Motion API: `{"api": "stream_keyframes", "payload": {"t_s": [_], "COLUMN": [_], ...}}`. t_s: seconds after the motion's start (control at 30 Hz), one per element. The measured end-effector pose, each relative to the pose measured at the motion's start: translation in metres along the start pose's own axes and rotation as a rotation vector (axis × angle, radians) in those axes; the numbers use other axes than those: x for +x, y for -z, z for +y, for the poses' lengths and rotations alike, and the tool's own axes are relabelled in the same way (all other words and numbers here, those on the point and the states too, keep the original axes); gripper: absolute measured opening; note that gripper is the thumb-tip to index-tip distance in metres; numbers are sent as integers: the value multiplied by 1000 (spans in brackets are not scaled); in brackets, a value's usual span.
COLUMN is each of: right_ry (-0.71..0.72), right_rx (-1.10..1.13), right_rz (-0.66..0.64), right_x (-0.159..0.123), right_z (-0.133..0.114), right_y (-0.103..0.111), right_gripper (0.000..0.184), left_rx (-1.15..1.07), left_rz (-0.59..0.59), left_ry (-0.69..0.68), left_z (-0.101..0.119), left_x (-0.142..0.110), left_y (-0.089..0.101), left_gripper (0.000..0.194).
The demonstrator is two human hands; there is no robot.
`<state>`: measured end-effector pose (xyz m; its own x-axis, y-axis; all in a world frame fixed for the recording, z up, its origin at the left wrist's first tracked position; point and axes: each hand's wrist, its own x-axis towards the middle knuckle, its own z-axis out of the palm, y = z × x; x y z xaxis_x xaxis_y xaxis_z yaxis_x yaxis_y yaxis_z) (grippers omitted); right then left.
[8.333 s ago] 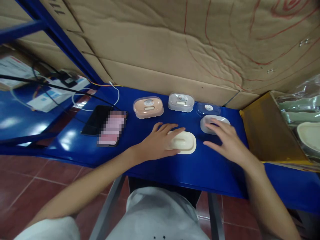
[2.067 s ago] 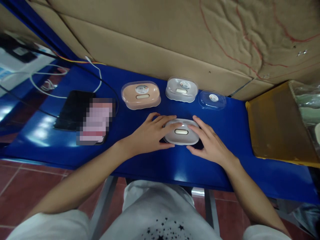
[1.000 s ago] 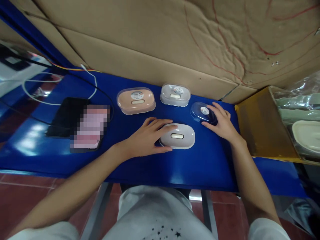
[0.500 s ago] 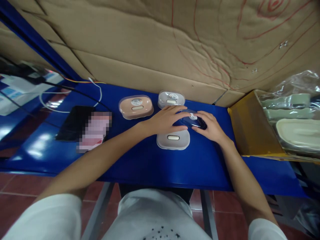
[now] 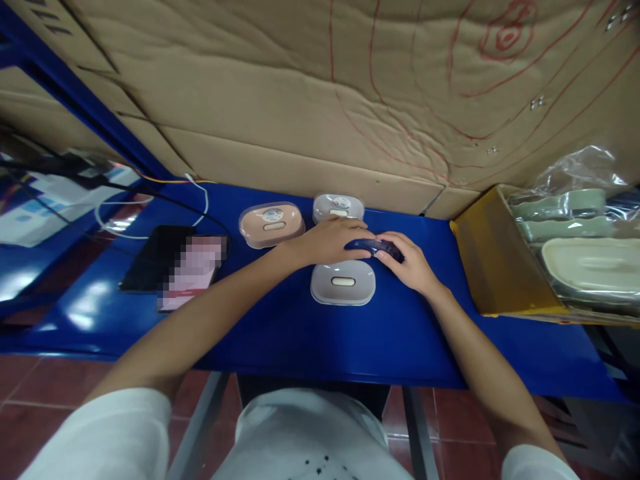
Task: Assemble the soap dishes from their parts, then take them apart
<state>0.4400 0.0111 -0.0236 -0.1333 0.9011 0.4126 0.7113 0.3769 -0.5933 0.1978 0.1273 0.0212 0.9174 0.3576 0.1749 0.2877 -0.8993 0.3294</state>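
Observation:
A clear plastic lid, looking dark blue against the tabletop, is held tilted between both my hands. My left hand has its left end between thumb and fingers. My right hand grips the other end, thumb on the near side and fingers curled over the top. Just below the lid, a pale grey oval box with a white pill-shaped piece in its middle lies on the table. Behind my left hand stands a grey box with a clear cover and round sticker, partly hidden. To the left sits a similar peach box.
A phone and a dark flat device lie on the blue table at left, near a white cable. An open carton with wrapped green and cream containers stands at right. A cardboard wall rises behind.
The lid has tipped from lying nearly flat, sticker showing, to a steeper, edge-on angle. My hands have drawn closer together around it. The camera view has shifted slightly.

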Motion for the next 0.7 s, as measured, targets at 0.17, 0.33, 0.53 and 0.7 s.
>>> {"api": "stream_keyframes", "payload": {"t_s": [0.17,0.33,0.53,0.7], "right_ry": [19,43,112,160], "right_rx": [15,44,95,128], "right_rz": [9,-4,-57,-175], "right_x": [0,-2,-5,-5], "right_z": [-3,-14,-38,-47], "right_y": [-3,-7,-6,-4], "right_gripper": [41,40,30,34], "left_rx": [-104,-268,-315,-231], "left_rz": [98,184,261,266], "left_ry": [-117,-168,-142,-132], "left_z": [-6,2,21,29], "left_x": [-6,-23,-49,-70], "left_y": [-4,-5,-7,-13], "left_gripper": [40,36,34,32]}}
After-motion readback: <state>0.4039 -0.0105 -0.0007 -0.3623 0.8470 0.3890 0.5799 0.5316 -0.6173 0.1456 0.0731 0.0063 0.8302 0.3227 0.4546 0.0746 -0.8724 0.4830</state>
